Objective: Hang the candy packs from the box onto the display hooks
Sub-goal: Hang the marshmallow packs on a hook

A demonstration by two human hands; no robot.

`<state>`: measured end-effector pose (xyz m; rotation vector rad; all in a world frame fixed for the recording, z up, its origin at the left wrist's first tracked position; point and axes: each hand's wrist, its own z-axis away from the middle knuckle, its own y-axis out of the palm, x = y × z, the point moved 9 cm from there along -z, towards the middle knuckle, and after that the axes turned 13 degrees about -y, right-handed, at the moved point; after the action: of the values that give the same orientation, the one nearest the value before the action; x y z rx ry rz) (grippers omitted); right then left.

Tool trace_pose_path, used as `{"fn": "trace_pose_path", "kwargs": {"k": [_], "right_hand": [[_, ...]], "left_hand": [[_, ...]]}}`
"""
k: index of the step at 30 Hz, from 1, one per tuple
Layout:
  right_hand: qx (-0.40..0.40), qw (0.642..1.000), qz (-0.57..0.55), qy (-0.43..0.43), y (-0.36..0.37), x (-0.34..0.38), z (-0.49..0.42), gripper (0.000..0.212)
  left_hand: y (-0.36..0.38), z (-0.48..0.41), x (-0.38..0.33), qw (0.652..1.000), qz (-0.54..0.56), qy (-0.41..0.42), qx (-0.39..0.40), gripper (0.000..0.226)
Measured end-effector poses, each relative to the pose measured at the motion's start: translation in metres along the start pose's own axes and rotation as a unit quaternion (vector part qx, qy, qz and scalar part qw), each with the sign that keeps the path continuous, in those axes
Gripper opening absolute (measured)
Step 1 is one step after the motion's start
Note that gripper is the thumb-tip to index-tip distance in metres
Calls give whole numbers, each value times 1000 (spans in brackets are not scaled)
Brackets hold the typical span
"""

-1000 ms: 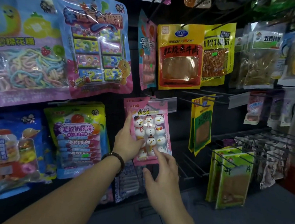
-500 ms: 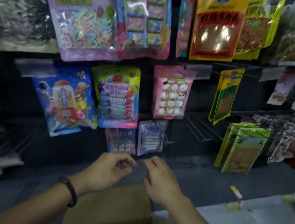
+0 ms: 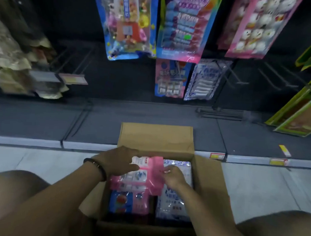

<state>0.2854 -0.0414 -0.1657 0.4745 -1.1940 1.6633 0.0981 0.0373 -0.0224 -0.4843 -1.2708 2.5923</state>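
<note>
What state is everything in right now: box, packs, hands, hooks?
Brown cardboard box: open, on the floor.
Pink plastic candy pack: held over the box.
Left hand: grips that pack.
Right hand: pinches its edge.
Blue-and-red pack: lying in the box.
Silvery purple pack: lying in the box.
Bare wire hooks: empty.

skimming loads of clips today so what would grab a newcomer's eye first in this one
The open cardboard box on the floor at bottom centre draws the eye first: the left hand and right hand both grip a pink candy pack above the other packs inside. Above it, bright packs hang on the dark display, notably a blue hanging pack at top centre and a pink hanging pack at top right, with bare hooks lower right.
</note>
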Motion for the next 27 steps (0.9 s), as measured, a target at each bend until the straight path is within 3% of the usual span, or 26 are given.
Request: {"fn": "trace_pose_path", "kwargs": {"k": [2,5,7,11,14,18,22,27], "right_hand": [[-7,998,-39,58,13,-32,-2,12],[-26,984,-116,135,20,-59,-9,45],[-33,980,-122,156,26,-63,-16,52],[-34,964,-180,195,50,-70,-31,20],[-50,955,-202,209,59,-73,-39,17],[-73,956,-205,198,60,-75,-44,17],[-33,952,-236,193,70,-63,-42,24],[-22,987,-153,51,46,-21,-42,16]], "left_hand": [[4,-2,15,999,-28,-15,11,54],[4,-3,26,999,-36,-24,26,54],[2,-2,25,999,-31,-17,32,53],[1,-5,24,998,-38,-3,44,53],[4,-10,27,997,-58,0,54,55],[12,-15,31,994,-74,-4,80,58],[13,-15,32,993,-83,-6,88,60],[8,-14,31,991,-88,0,100,58]]}}
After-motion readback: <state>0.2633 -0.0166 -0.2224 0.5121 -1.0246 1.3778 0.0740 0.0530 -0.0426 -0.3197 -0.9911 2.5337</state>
